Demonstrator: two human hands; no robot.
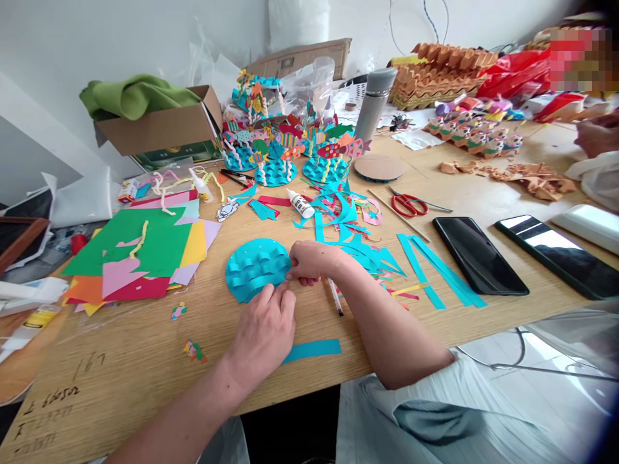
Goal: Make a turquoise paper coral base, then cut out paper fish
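Note:
A round blue paper base (251, 261) lies on the table, with rows of wavy blue paper strips standing up in loops across it. My right hand (312, 261) is closed in a pinch at its right edge, where a strip ends. From below, my left hand (267, 325) reaches to the lower right edge, fingers curled together and fingertips pressed on the paper there. What exactly lies under those fingertips is hidden. A flat blue paper strip (316, 350) rests near the table's front edge, just right of my left hand.
Blue paper scraps (367, 254), a pen (335, 298) and a glue bottle (301, 204) lie around my right arm. Red-handled scissors (409, 205) and a phone (478, 254) are farther right. Coloured paper sheets (130, 241) are stacked left. Finished fish decorations (275, 169) stand behind. Another person's hand (597, 135) is far right.

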